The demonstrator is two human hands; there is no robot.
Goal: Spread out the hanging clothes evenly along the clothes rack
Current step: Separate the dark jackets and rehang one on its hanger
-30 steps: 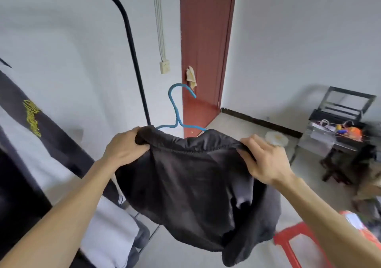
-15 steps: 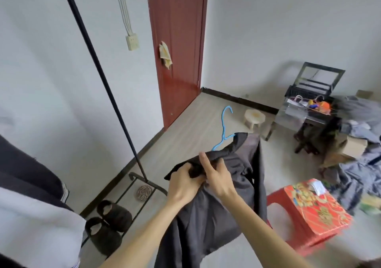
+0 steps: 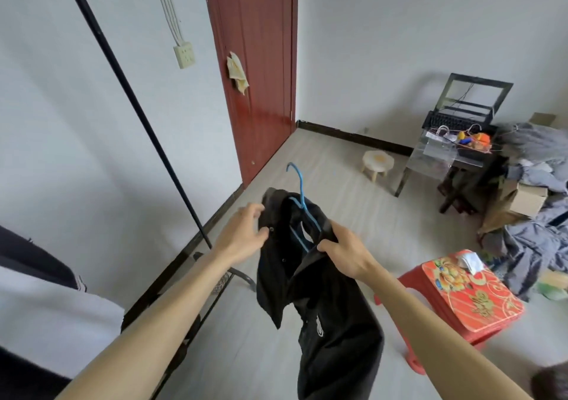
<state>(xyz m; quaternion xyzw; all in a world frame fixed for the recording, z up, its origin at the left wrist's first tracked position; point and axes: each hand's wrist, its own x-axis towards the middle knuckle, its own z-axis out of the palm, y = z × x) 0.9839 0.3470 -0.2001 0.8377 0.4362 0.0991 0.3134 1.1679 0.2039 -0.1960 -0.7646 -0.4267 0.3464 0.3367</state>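
Black garment (image 3: 332, 322) on blue hanger (image 3: 302, 212) — hangs below both hands, hook above the grip. Right hand (image 3: 347, 253) clutches fabric and hanger; left hand (image 3: 242, 239) pinches the collar edge — clothes rack (image 3: 135, 107) pole just left.

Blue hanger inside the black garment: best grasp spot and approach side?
Probably best to pinch the blue hanger at its straight neck just under the hook, coming from above. That is the only part standing free of the black garment. Its arms are mostly buried in cloth, and the right hand already grips the garment's edge just below them.
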